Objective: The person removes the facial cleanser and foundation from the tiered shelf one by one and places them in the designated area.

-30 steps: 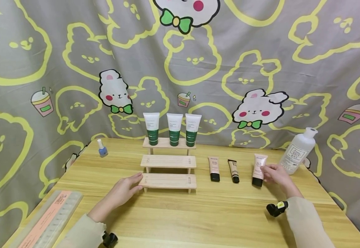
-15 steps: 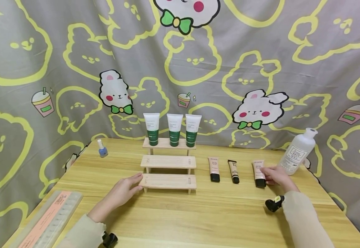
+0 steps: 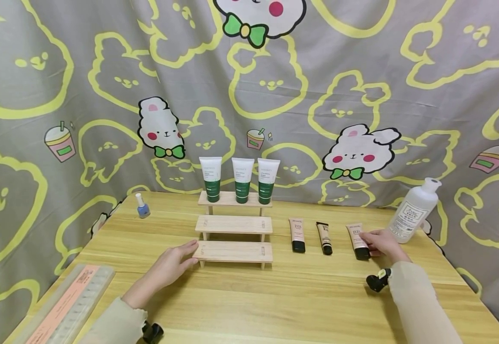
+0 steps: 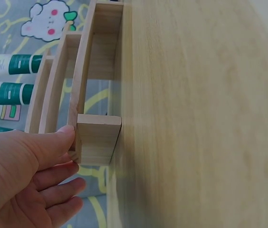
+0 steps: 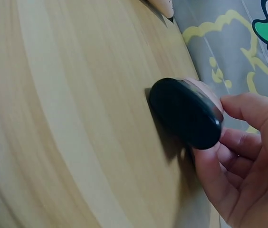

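A three-tier wooden display stand stands mid-table, with three white-and-green tubes upright on its top step. At the left end of its lowest step, my left hand pinches the corner between thumb and index finger; the left wrist view shows the other fingers loosely bent below. My right hand grips a pink BB cream tube by its right side, black cap toward me. In the right wrist view that cap hides most of the tube. Left of it lie a beige-and-black tube and another pink BB cream tube.
Behind the right hand stands a white bottle with a label. A blue nail polish bottle stands at the back left. A long flat clear case with a pink label lies at the front left. A patterned curtain hangs behind the table.
The pink BB cream tube in my right hand has come down toward the tabletop and its top has tilted leftward. The right hand shifted slightly left; the left hand stays put.
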Demonstrator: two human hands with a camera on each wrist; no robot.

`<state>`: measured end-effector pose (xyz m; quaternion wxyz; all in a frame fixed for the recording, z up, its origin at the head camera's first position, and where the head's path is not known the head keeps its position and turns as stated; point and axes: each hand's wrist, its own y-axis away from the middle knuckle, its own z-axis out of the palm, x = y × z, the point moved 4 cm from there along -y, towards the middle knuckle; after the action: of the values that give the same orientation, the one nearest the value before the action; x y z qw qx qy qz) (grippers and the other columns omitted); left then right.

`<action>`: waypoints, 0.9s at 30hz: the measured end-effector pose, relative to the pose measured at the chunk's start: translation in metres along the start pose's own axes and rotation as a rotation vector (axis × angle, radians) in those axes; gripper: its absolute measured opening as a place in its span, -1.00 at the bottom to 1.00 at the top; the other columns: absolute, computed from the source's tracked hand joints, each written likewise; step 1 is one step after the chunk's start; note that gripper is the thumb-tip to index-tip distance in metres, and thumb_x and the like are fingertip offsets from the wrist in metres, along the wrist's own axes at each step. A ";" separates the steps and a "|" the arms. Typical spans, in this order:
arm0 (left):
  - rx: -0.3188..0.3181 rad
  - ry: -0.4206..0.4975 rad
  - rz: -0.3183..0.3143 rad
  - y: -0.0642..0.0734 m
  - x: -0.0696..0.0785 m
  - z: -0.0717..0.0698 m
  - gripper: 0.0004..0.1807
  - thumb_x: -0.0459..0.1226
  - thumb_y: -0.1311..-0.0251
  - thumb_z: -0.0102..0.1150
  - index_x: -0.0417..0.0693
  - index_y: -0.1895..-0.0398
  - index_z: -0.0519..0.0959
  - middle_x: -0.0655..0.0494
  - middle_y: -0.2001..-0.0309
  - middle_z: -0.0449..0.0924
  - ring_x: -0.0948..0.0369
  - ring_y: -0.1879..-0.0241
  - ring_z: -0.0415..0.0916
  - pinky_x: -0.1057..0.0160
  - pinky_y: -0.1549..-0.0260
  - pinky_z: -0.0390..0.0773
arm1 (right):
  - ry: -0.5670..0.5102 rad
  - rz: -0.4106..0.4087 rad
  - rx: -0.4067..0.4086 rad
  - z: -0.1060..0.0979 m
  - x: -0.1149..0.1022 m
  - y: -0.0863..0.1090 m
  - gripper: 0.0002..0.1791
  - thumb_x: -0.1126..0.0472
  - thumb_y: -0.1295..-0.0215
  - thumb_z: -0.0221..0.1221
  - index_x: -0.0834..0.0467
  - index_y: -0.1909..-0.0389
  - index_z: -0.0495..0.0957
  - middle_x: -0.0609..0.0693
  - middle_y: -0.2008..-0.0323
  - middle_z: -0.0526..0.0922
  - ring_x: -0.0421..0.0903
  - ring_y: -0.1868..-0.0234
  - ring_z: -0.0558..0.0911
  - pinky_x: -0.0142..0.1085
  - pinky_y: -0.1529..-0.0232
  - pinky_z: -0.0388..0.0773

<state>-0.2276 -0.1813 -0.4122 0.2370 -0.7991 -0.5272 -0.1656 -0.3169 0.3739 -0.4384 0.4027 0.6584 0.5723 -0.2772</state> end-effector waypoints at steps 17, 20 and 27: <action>-0.003 -0.006 0.010 0.000 0.000 0.000 -0.53 -0.32 -0.20 0.14 -0.38 -0.15 0.40 -0.22 -0.20 0.31 -0.09 -0.16 0.29 -0.03 -0.08 0.34 | -0.031 0.016 -0.022 -0.003 0.004 -0.001 -0.46 0.16 -0.33 0.04 0.66 0.05 0.31 -0.02 0.53 0.49 -0.20 0.54 0.53 -0.33 0.49 0.61; -0.001 -0.006 0.013 0.000 0.000 0.000 -0.53 -0.32 -0.20 0.15 -0.38 -0.15 0.40 -0.23 -0.20 0.31 -0.09 -0.15 0.30 -0.03 -0.08 0.34 | -0.029 0.005 -0.021 -0.004 0.004 -0.001 -0.49 0.17 -0.32 0.05 0.65 0.08 0.34 -0.03 0.54 0.50 -0.20 0.54 0.53 -0.31 0.50 0.61; 0.005 -0.009 0.025 0.000 -0.001 0.000 -0.53 -0.33 -0.19 0.15 -0.39 -0.14 0.40 -0.23 -0.19 0.32 -0.09 -0.15 0.30 -0.03 -0.07 0.35 | -0.043 -0.006 -0.048 -0.007 0.002 0.000 -0.59 0.21 -0.32 0.03 0.59 0.20 0.41 -0.02 0.56 0.54 -0.17 0.56 0.56 -0.31 0.52 0.61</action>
<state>-0.2278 -0.1814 -0.4128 0.2386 -0.8056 -0.5189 -0.1576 -0.3173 0.3812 -0.4363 0.4297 0.6406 0.5720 -0.2788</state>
